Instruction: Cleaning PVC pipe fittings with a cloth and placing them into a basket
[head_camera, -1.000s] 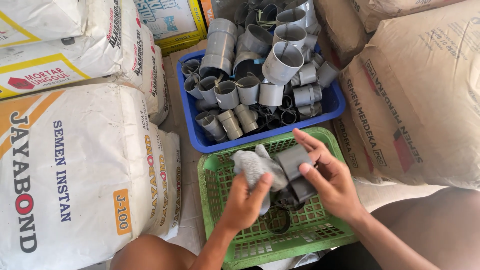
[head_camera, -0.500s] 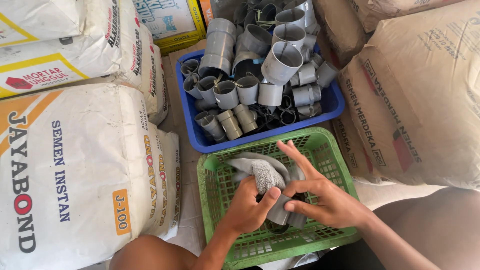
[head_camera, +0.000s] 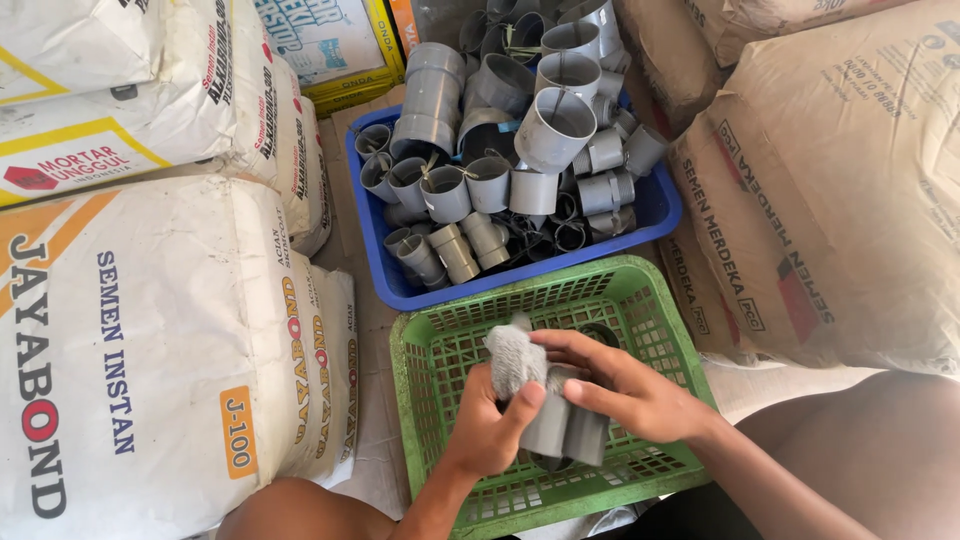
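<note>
place: building-supply store | stacked cement sacks (head_camera: 150, 340) | crate of pipe fittings (head_camera: 500, 190)

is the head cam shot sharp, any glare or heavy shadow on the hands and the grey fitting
Head view: sharp, with even daylight. The left hand and right hand on the grey fitting over the green basket are clearly lit, with no glare; the white sacks look bright but not washed out.

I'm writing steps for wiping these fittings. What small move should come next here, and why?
Probably rub the grey cloth down the grey pipe fitting: the left hand presses the cloth at its top, the right hand steadies it over the green basket, and the lower part is uncovered.
</note>
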